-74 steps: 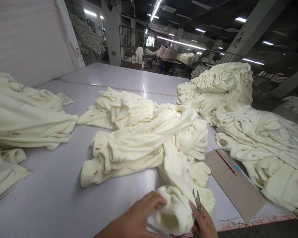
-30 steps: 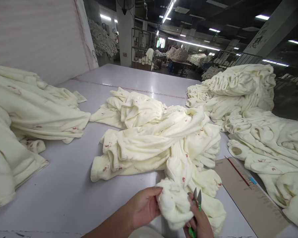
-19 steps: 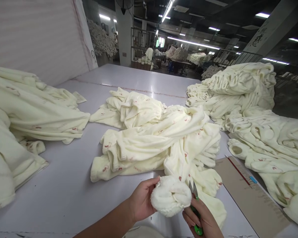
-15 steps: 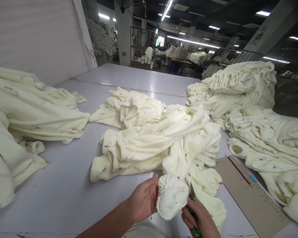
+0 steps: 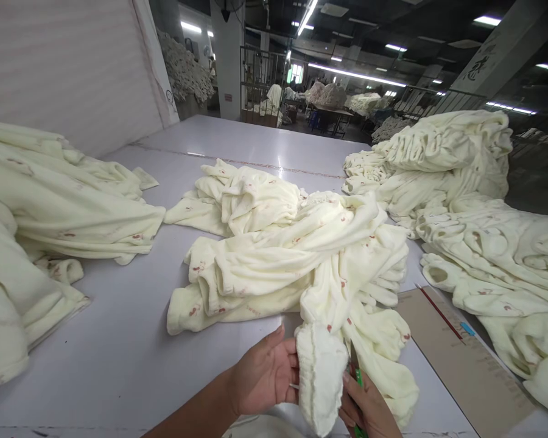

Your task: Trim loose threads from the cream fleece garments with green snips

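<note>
A cream fleece garment with small reddish prints (image 5: 296,255) lies bunched in front of me. One gathered end of it, showing a white fluffy inside (image 5: 322,374), stands up between my hands. My left hand (image 5: 267,374) is palm-up at the left of this end, its thumb apart and its fingertips passing behind the fabric. In my right hand (image 5: 368,401) are green-handled scissors (image 5: 358,377), the blade pointing up beside the fabric's right edge. The lower part of the scissors is covered by my fingers.
More cream garments are spread at the left (image 5: 64,207) and piled high at the right (image 5: 456,152). A brown board (image 5: 456,359) with a dark red pen-like stick (image 5: 441,313) and a small blue piece (image 5: 467,329) lies to the right on the pale table (image 5: 132,347).
The gathered end has turned and dropped slightly, so its opening faces me less. My left hand has opened out, with the thumb farther from the fabric. The scissors remain in my right hand.
</note>
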A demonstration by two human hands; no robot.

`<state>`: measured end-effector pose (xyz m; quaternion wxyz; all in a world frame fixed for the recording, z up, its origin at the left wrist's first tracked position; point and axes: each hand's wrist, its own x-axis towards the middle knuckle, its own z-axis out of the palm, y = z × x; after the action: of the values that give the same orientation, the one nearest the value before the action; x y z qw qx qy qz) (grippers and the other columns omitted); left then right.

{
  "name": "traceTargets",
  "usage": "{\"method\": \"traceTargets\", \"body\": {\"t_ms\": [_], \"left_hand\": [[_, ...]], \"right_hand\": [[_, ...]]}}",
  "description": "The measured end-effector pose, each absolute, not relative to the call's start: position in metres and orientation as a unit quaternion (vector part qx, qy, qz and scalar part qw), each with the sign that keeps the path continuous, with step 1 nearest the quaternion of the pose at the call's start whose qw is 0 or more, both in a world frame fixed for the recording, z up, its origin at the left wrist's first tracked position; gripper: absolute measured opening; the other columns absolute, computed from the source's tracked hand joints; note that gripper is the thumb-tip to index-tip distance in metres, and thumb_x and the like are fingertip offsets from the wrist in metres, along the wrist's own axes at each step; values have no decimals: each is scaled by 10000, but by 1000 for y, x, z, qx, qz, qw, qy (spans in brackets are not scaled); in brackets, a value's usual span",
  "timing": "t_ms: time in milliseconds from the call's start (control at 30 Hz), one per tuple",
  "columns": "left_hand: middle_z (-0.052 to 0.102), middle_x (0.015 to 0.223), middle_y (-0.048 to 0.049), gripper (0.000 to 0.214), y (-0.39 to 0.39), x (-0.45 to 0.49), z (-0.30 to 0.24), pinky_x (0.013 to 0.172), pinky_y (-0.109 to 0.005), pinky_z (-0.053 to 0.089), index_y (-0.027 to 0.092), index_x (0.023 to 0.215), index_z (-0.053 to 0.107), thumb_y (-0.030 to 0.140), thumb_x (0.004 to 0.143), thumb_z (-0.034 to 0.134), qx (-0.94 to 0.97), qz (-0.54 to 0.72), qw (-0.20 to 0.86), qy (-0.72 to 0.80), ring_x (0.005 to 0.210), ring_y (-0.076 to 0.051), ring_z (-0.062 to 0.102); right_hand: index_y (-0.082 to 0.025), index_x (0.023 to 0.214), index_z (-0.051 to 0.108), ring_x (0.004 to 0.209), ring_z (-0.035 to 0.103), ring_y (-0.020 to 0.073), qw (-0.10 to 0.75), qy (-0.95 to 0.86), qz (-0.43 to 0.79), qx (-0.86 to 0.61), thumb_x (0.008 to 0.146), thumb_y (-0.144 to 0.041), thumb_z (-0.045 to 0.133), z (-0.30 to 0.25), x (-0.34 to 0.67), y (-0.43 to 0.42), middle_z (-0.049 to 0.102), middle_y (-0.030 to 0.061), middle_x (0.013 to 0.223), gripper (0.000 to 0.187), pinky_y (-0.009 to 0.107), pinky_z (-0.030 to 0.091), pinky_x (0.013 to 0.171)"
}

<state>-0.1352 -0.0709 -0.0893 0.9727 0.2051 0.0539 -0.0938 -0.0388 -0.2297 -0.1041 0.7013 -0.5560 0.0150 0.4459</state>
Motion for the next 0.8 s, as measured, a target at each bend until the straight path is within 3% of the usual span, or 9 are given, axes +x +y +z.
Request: {"method": "traceTargets", "body": {"t_ms": [133,200,267,433,500,567,667,733,800], "left_hand": [[583,785,-81,428,-86,-139,-96,696,-286,421,110,938,663,468,711,608,351,-81,928,96,722,-180,548],[540,798,-66,256,-97,-140,-99,669,-252,412,126,862,690,329,725,619,507,-11,851,133,723,-160,523],[486,843,-65,189,-103,-140,-101,638,-228,404,153,838,703,214,763,541,667,102,720,164,744,-151,500],[476,984,-80,330,-49,-155,-106,797,-313,411,229,813,710,75,747,426,853,342,328,216,926,-203,460],[512,1051,-74,331,-4,-172,-109,851,-369,391,221,696,703,49,703,420,879,336,205,271,990,-238,444],[568,1002,-67,308,39,-194,-115,862,-431,369,221,619,687,39,645,440,900,241,107,347,976,-270,455],[561,1048,-122,319,76,-221,-125,811,-466,383,191,715,706,70,701,411,886,125,51,443,1009,-329,442],[536,1087,-150,323,75,-225,-127,831,-456,380,148,828,692,100,746,383,882,144,53,446,1032,-331,432],[537,1072,-139,297,56,-217,-123,892,-423,355,132,893,657,147,786,381,882,212,105,408,1036,-294,439]], "right_hand": [[-208,880,543,482,452,98,626,-89,266,-727,584,-481,659,-113,-42,-228,543,-29,588,419,199,364,477],[-222,894,517,589,512,163,505,-141,114,-844,647,-407,548,-117,-42,-227,584,11,707,310,254,376,547],[-224,896,482,537,468,161,417,-149,38,-896,664,-346,505,-117,-42,-226,555,5,695,263,262,334,519],[-241,764,452,493,379,116,445,-328,107,-826,691,-409,521,-120,-46,-226,423,-51,604,196,222,311,488],[-246,756,472,514,405,118,425,-345,125,-828,718,-453,527,-126,-37,-238,461,-46,624,218,222,319,513],[-252,826,500,617,486,152,400,-283,101,-866,719,-465,549,-134,-21,-258,539,-12,741,244,235,327,546],[-244,832,549,604,500,165,381,-199,85,-899,644,-421,626,-150,3,-292,565,33,911,269,236,265,482],[-229,736,572,510,470,145,393,-159,104,-900,628,-413,620,-159,8,-305,581,25,806,219,239,276,459],[-221,712,579,530,518,166,420,-131,130,-888,675,-459,570,-164,3,-306,589,15,678,241,257,369,498]]}}
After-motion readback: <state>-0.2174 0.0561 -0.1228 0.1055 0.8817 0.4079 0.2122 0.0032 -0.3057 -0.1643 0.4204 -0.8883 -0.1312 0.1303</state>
